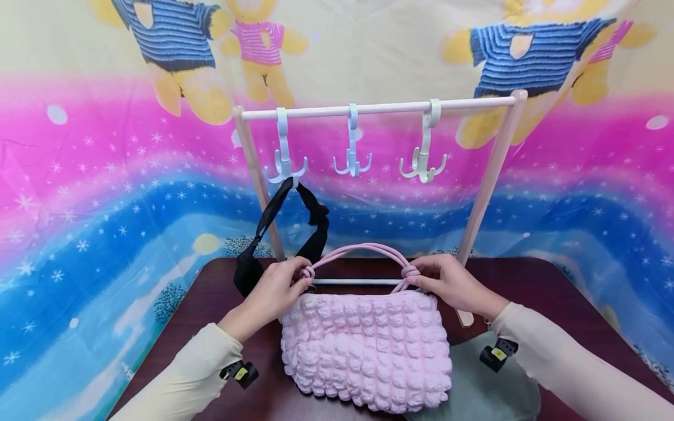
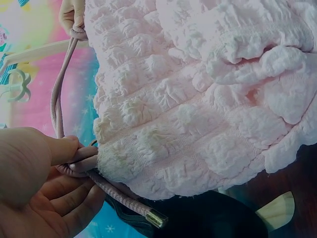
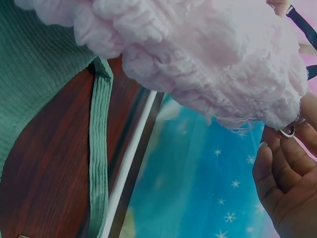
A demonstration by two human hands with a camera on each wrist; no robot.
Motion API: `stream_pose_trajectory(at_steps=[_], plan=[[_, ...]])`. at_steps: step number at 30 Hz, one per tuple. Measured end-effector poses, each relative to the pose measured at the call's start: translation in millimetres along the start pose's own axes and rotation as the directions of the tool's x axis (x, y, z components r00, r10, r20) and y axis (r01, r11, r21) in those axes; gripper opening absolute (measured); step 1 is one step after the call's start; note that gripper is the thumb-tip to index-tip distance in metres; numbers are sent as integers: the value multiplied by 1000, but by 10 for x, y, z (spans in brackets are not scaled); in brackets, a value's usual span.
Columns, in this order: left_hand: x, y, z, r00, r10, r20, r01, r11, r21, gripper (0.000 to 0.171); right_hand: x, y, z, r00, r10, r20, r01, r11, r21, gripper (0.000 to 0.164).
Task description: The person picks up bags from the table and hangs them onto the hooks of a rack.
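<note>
A puffy pink handbag hangs between both hands in the head view, its corded handle arching above it. My left hand pinches the knot at the handle's left end. At the other end, my right hand grips the right knot. Up close in the left wrist view, thumb and fingers hold the pink cord, and a gold-tipped cord end sticks out below them. In the right wrist view a small metal ring shows beside the fingers at the bag's corner.
Behind the bag stands a wooden rack with a white bar. Three hooks hang from it: left, middle and right. A black bag hangs from the left hook. A green corduroy bag lies on the dark table.
</note>
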State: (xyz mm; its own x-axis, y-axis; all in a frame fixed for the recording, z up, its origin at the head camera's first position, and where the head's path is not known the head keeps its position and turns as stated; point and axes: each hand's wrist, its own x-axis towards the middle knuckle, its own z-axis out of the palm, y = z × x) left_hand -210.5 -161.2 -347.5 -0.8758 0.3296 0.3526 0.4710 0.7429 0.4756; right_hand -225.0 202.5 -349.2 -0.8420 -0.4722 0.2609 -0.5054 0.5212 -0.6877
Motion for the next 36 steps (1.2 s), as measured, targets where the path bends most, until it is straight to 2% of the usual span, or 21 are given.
stream_pose_trajectory(at_steps=[4,12,28,36], plan=[[4,10,-17,1000,6,-10,-7,1000,-5,21,4,-19,-16,1000,-6,-7,6,1000,-8,21],[9,41,-62,1000,-26,-1,26,999,-41,20,9,-42,-36,1000,-25,-19,25,1000,0,21],[53,71,-141,1000,19,-25,-19,999,-38,21,36,-89,-101,999,-31,-27,30,999,-14,20],[65,93,-165,1000,12,-22,-13,999,-48,21,37,-119,-129,999,-11,-35,10,1000,-16,21]])
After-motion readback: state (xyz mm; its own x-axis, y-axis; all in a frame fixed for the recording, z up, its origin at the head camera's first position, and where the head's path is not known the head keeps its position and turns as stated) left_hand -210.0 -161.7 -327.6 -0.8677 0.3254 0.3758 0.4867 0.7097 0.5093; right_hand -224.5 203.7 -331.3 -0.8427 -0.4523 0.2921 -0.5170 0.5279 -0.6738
